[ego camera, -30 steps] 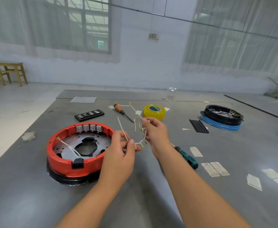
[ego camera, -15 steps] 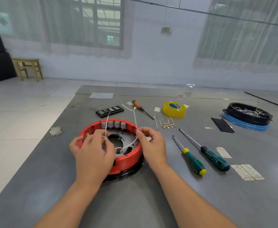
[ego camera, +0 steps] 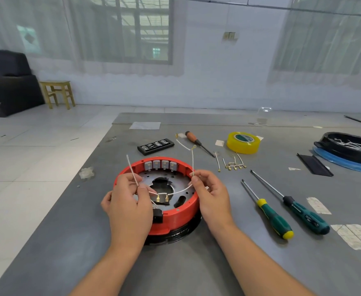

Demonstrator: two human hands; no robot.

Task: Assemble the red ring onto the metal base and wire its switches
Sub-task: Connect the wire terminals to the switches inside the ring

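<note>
The red ring (ego camera: 181,214) sits on the perforated metal base (ego camera: 176,180) over a black bottom part. Several grey switches (ego camera: 161,165) line its far inner wall, and a black socket (ego camera: 157,215) sits in its near wall. My left hand (ego camera: 130,208) pinches a white wire (ego camera: 176,192) above the ring's left side. My right hand (ego camera: 212,195) pinches the same wire at the right rim. Two brass terminals (ego camera: 162,198) hang from the wire between my hands. Both free wire ends stick upward.
On the grey table lie two green-handled screwdrivers (ego camera: 271,216), an orange-handled one (ego camera: 198,143), a yellow tape roll (ego camera: 243,142), loose wires with brass terminals (ego camera: 231,164), a black bit case (ego camera: 155,146) and a black-and-blue ring assembly (ego camera: 348,151). The table's left edge drops to tiled floor.
My hands carried the wire from right of the ring to over it, then spread it apart so the terminals hang above the base. The view shifted left and closer.
</note>
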